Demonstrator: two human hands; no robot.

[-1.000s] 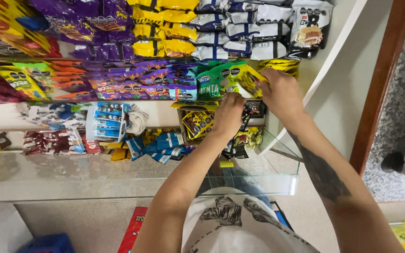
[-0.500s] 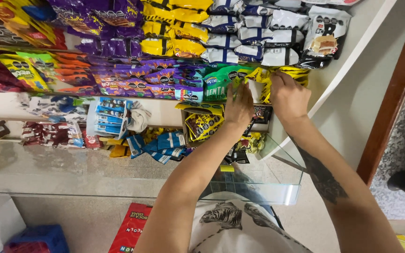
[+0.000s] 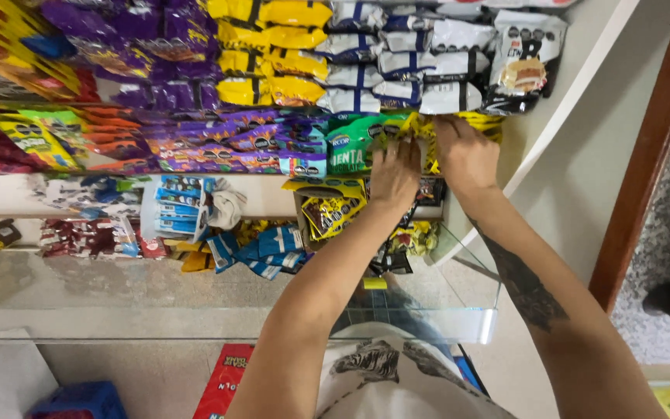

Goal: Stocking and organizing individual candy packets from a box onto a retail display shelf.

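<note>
Now both hands, left (image 3: 395, 174) and right (image 3: 465, 153), upper centre, grips clamped on yellow packets (image 3: 430, 132) beside green packet (image 3: 349, 143).

Two hands (image 3: 395, 174) (image 3: 465, 151), one green packet (image 3: 350, 143), one glass shelf (image 3: 195, 287).

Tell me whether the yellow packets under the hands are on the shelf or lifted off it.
On the shelf: the yellow packets sit in the row beside the green packet, with both hands pressing on them.
</note>
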